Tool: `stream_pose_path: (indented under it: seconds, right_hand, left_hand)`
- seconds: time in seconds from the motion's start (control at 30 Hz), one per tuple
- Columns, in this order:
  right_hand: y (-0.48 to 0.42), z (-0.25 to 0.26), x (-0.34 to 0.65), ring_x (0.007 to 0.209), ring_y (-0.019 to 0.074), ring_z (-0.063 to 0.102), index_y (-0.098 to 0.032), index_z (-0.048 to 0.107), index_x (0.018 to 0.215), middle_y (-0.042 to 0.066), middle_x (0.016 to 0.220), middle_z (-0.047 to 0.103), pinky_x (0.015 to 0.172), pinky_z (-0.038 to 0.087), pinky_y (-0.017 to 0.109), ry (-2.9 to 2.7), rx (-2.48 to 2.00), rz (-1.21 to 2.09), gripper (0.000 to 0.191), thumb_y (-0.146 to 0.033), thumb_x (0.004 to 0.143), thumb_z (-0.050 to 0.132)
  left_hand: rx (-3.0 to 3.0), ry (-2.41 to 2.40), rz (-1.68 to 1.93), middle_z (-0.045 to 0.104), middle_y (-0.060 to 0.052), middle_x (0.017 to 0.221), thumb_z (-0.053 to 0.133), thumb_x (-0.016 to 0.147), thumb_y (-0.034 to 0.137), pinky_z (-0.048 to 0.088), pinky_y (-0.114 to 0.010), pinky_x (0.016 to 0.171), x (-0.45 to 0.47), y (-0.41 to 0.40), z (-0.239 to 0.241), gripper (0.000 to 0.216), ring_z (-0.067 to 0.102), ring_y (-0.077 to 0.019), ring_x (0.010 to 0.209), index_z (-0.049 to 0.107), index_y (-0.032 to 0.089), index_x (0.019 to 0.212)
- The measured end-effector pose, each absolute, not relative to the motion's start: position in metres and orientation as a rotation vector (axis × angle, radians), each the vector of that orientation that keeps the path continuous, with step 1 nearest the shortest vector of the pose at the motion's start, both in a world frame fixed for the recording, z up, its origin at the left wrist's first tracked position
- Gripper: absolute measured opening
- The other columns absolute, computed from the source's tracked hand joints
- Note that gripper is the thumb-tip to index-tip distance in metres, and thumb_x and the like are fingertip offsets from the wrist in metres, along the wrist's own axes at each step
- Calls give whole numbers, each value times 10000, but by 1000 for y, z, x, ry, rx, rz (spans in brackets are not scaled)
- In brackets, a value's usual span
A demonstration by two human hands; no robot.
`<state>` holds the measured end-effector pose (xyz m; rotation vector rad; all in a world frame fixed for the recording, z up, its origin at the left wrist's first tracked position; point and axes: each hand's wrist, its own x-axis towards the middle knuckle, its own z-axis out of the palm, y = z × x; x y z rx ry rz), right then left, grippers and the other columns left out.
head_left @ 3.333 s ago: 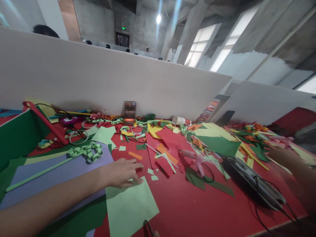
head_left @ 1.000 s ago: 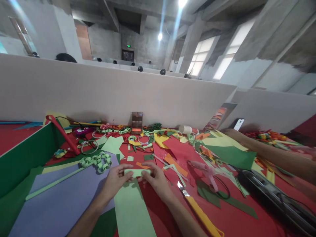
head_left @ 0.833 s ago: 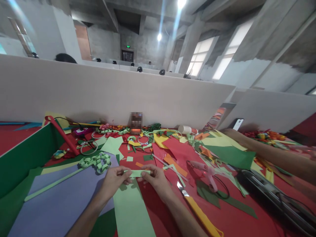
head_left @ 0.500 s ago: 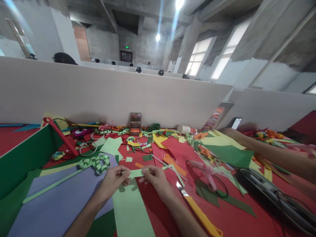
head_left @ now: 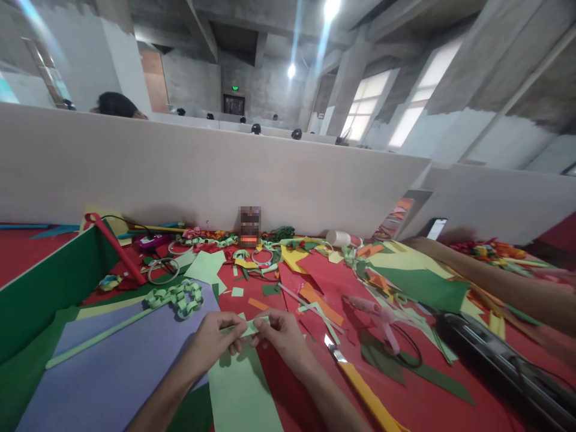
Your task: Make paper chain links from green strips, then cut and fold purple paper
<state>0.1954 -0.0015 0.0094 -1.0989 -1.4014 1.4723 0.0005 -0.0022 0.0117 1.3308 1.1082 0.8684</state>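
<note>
**Both hands pinched on a light green paper strip over a crowded craft table**

Head view: the red table (head_left: 315, 390) is thick with paper scraps. To the left lies a big lavender sheet (head_left: 112, 366), a long pale green rolled stick (head_left: 99, 338) slanting across it, and a light green paper chain (head_left: 177, 297) curled at its far corner. A dark green upright board (head_left: 40, 288) walls off the left edge, with a red paper tube (head_left: 114, 249) leaning along it. Just right of the hands, a yellow-handled utility knife (head_left: 360, 384) lies blade toward the far side, and beyond it a pink glue gun (head_left: 375, 312) rests on dark green offcuts. A black device with cables (head_left: 499, 366) sits at the right, and another person's forearm (head_left: 499, 288) stretches across the yellow and green sheets there. A white partition (head_left: 202, 174) backs the table.

Now the hands, close together at centre. The left hand (head_left: 216, 342) has fingers curled, thumb and fingertips pressed on the folded end of the light green paper strip (head_left: 240, 384). The right hand (head_left: 281, 336) mirrors it, pinching the same fold from the other side. The strip runs from that pinch back toward the person, flat on the table between the two forearms, its left edge touching the lavender sheet.
</note>
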Motion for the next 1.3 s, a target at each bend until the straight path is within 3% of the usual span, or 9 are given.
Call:
stream_pose_path:
  seconds: [0.23, 0.47, 0.73, 1.03, 1.3]
  right_hand:
    - [-3, 10, 196, 594, 194, 683, -182, 695, 803, 22, 621, 708, 583, 440, 286, -1387, -1119, 1451, 526, -708, 828, 713]
    - [-2, 19, 202, 647, 202, 689, -190, 727, 841, 47, 702, 765, 636, 478, 306, -1362, -1134, 1441, 520, -709, 824, 715]
    - [0, 20, 205, 675, 207, 706, -183, 730, 869, 58, 735, 780, 635, 478, 302, -1338, -1145, 1461, 520, -693, 778, 770]
    - [0, 19, 206, 727, 232, 747, -169, 736, 885, 63, 743, 776, 628, 496, 296, -1275, -1125, 1525, 547, -693, 743, 804]
    - [2, 23, 214, 850, 242, 780, -196, 762, 1031, 72, 823, 785, 777, 554, 335, -1132, -1046, 1633, 547, -603, 685, 881]
  left_hand:
    - [1207, 1094, 888, 685, -37, 563, 849, 639, 667, 522, -267, 548, -1, -1, 9, 528, 630, -161, 515, 751, 152, 705]
    - [1078, 1120, 891, 792, -112, 817, 849, 623, 718, 616, -303, 701, -6, 3, 2, 632, 762, -220, 724, 764, 135, 854]
    - [1048, 1101, 887, 807, -115, 863, 850, 604, 748, 631, -313, 763, -11, 7, 3, 674, 787, -237, 797, 755, 139, 878]
    - [1035, 1036, 843, 812, -142, 836, 889, 636, 660, 622, -305, 737, -11, 4, 6, 593, 786, -236, 786, 752, 129, 863]
    - [958, 942, 899, 818, -125, 1022, 862, 727, 600, 603, -327, 891, -16, 4, 11, 610, 782, -239, 953, 741, 176, 1148]
